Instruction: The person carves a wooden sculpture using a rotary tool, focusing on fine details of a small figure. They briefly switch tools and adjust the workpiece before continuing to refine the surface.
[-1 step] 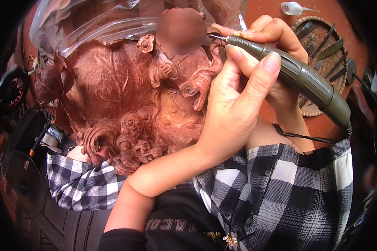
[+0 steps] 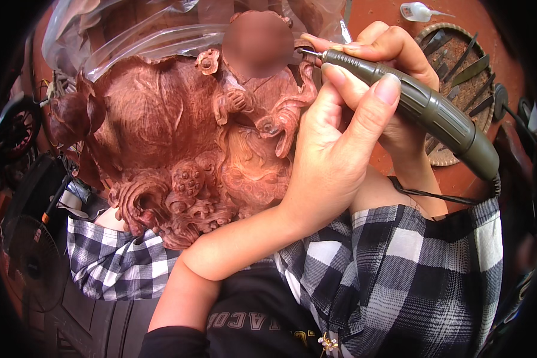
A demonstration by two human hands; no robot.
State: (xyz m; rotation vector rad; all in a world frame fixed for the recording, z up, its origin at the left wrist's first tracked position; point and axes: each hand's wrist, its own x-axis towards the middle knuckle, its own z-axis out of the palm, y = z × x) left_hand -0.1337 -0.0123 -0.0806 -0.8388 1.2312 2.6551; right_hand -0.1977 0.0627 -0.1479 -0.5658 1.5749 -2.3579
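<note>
A large reddish-brown wood carving (image 2: 173,131) with curls, folds and lotus-pod shapes lies on my lap. An olive-green rotary carving handpiece (image 2: 423,113) has its thin metal bit (image 2: 307,52) touching the carving's upper right edge. My right hand (image 2: 400,53) grips the handpiece near its front like a pen. My left hand (image 2: 334,155) reaches across from the lower left, thumb and forefinger pressed on the handpiece's barrel and its palm against the carving. A black cable (image 2: 435,198) runs from the handpiece's rear over my checked sleeve.
Clear plastic sheet (image 2: 131,36) is bunched behind the carving's top. A round woven tray (image 2: 429,158) holding several carving blades sits on the red floor at the right, a small white bottle (image 2: 417,11) above it. A black fan (image 2: 30,262) stands at the lower left.
</note>
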